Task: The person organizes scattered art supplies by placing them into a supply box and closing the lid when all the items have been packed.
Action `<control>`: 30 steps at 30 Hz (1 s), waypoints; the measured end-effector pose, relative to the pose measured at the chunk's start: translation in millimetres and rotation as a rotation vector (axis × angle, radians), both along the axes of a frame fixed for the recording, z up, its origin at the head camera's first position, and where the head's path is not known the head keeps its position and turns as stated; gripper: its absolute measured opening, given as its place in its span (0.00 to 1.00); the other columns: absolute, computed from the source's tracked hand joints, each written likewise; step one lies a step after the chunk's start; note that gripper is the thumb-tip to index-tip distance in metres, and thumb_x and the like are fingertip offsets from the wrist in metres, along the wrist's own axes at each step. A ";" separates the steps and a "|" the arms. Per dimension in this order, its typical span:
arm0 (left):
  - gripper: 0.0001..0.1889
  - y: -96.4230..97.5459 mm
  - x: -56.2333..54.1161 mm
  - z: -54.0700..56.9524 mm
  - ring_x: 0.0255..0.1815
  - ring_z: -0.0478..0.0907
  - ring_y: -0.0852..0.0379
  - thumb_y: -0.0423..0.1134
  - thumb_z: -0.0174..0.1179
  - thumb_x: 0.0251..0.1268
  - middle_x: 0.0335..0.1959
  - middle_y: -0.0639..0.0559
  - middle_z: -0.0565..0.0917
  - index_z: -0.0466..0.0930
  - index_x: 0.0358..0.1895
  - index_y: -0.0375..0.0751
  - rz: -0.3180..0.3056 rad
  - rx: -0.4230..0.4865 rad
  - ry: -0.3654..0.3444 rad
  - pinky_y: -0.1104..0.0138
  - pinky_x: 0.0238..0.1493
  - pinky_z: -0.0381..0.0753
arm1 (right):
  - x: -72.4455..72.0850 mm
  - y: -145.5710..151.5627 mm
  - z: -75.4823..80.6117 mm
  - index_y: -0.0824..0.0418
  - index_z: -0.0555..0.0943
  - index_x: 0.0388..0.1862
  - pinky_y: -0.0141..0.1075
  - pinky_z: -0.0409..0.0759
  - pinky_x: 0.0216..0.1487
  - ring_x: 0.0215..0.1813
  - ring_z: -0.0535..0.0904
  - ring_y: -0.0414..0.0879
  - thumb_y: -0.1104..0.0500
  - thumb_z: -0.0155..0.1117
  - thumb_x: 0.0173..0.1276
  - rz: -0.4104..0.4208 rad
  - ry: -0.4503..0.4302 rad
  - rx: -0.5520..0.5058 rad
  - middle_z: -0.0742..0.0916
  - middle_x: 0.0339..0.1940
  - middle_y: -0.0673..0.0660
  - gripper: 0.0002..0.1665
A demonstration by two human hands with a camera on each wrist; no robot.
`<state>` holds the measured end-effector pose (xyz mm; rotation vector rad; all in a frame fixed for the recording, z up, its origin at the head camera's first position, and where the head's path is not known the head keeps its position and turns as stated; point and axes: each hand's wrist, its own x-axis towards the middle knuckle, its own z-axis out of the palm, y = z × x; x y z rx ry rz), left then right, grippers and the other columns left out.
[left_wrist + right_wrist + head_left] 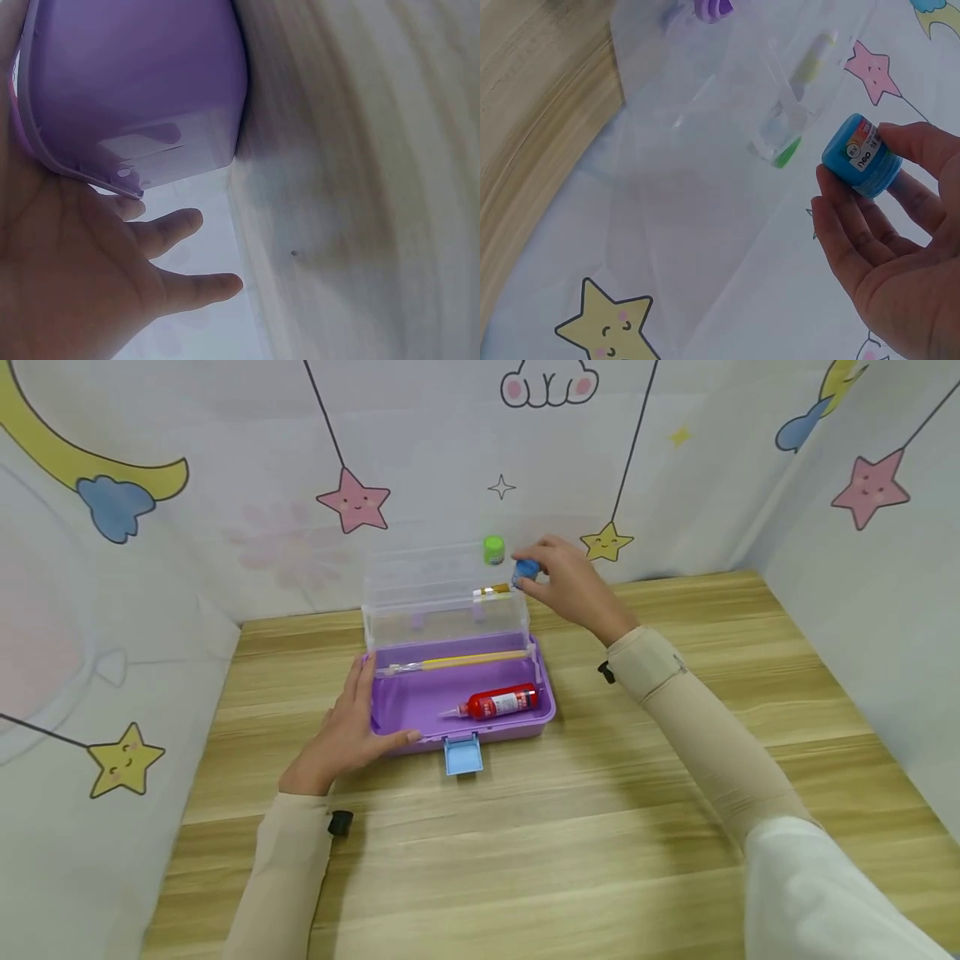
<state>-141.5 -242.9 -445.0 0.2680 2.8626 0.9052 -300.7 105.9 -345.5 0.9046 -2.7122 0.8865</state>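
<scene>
My right hand (573, 585) pinches a small blue paint jar (861, 156) between thumb and fingers, beside the top right of a raised clear lid (442, 578). The lid belongs to a purple box (416, 697) on the table. At the box's left front corner rests my left hand (341, 727), thumb along the front rim; its fingers look spread in the left wrist view. Inside the box lie a yellow-handled paintbrush (465, 661) at the back and a red nozzle bottle (501, 702) at the front right.
A green jar (493, 550) sits near the lid's top right edge, with a brush-like piece (491, 591) below it; whether they are on or behind the lid I cannot tell. A blue latch (462, 755) hangs from the box front. Patterned cloth (442, 460) surrounds the wooden table (600, 827).
</scene>
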 end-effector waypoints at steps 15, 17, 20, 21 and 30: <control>0.70 -0.5 1.7 0.2 0.81 0.40 0.27 0.72 0.70 0.50 0.84 0.49 0.25 0.19 0.81 0.64 0.018 0.007 -0.015 0.24 0.69 0.44 | -31.1 -36.9 3.0 0.63 0.81 0.64 0.42 0.79 0.57 0.53 0.78 0.51 0.56 0.67 0.72 0.040 0.029 0.033 0.82 0.55 0.60 0.24; 0.70 -0.5 1.8 0.7 0.81 0.39 0.27 0.72 0.70 0.50 0.83 0.50 0.25 0.19 0.81 0.64 0.017 0.007 -0.016 0.24 0.69 0.44 | -34.6 -41.2 3.0 0.62 0.81 0.65 0.42 0.78 0.57 0.53 0.78 0.52 0.57 0.67 0.72 0.047 0.037 0.040 0.82 0.55 0.60 0.24; 0.71 -0.4 2.1 1.1 0.81 0.39 0.27 0.72 0.69 0.50 0.83 0.50 0.24 0.19 0.81 0.63 0.014 0.007 -0.020 0.24 0.69 0.44 | -39.6 -48.8 3.8 0.63 0.81 0.65 0.42 0.79 0.58 0.54 0.78 0.52 0.57 0.66 0.73 0.059 0.038 0.047 0.82 0.56 0.61 0.24; 0.71 -0.7 2.1 0.9 0.81 0.39 0.27 0.72 0.69 0.50 0.83 0.50 0.24 0.19 0.81 0.63 0.013 0.006 -0.019 0.24 0.69 0.44 | -41.0 -51.5 4.2 0.62 0.80 0.66 0.42 0.79 0.59 0.55 0.78 0.52 0.57 0.66 0.73 0.061 0.036 0.054 0.82 0.57 0.60 0.24; 0.71 -1.0 1.4 -0.5 0.82 0.38 0.30 0.72 0.69 0.50 0.84 0.48 0.26 0.19 0.81 0.63 0.012 -0.005 -0.013 0.23 0.68 0.45 | -49.5 -70.9 5.5 0.63 0.80 0.66 0.41 0.79 0.60 0.56 0.79 0.53 0.56 0.65 0.74 0.069 0.026 0.076 0.81 0.59 0.60 0.25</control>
